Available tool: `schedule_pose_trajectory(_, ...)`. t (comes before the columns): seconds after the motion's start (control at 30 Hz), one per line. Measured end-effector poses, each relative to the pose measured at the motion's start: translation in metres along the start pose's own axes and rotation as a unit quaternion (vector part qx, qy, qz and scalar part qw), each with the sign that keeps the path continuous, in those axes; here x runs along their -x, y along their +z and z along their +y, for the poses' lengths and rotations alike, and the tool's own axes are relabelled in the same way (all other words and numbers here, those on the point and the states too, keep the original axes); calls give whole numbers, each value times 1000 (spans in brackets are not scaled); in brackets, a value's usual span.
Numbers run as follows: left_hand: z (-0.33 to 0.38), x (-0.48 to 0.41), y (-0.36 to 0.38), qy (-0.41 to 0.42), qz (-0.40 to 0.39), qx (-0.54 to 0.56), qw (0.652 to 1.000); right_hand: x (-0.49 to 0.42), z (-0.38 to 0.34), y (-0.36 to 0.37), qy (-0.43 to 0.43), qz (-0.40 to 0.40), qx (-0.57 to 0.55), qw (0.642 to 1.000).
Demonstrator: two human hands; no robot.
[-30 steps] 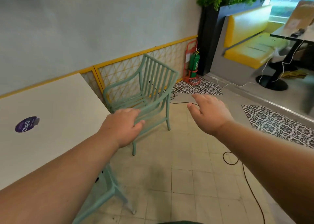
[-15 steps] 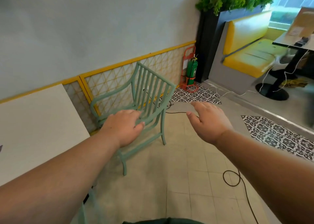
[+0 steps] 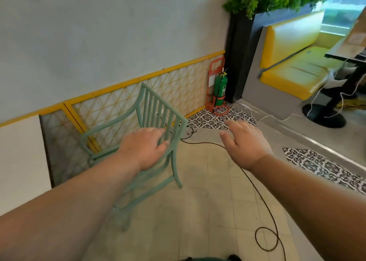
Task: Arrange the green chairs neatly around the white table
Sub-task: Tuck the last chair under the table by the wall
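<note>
A pale green chair (image 3: 158, 110) with a slatted back and armrests stands by the wall, its seat facing the white table (image 3: 19, 153) at the left edge. My left hand (image 3: 145, 147) reaches out in front of the chair's back rail with relaxed fingers. Whether it touches the rail I cannot tell. To the right of the chair, my right hand (image 3: 244, 143) hovers above the floor with fingers spread, holding nothing.
A black cable (image 3: 264, 203) snakes over the floor tiles to the right of the chair. A green fire extinguisher (image 3: 219, 90) in a red stand sits by a black planter (image 3: 237, 58). Beyond are a yellow bench (image 3: 293, 66) and a pedestal table base (image 3: 324, 116).
The view has swung right and come closer to the chair. The white table has slid to the left edge. Both hands stay stretched forward, the left one now over the chair's back.
</note>
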State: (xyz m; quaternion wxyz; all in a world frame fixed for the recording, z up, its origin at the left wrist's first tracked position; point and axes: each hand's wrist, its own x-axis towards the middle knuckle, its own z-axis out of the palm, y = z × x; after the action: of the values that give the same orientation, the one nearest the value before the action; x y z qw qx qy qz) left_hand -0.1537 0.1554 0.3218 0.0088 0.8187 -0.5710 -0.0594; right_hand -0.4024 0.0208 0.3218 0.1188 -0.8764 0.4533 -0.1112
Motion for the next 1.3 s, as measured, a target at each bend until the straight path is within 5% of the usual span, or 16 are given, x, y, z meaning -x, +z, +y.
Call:
schedule_pose_trajectory(0.27,41,-81,23,-115,-14,63,991,-134,77,0,-88,-86,70,990)
schedule_pose_trajectory(0.6,-14,-180,18,-223,-9,77,972,-286,29,42,-221,-111,41,968)
schedule_pose_trajectory(0.97,-65,-318,-8,-262,-5,53,963,-454,21,49,-255,-116,31,959)
schedule_pose_trajectory(1.3,-50,-426,39,-424,-3,115,898,-639,26,96,-405,-179,51,895)
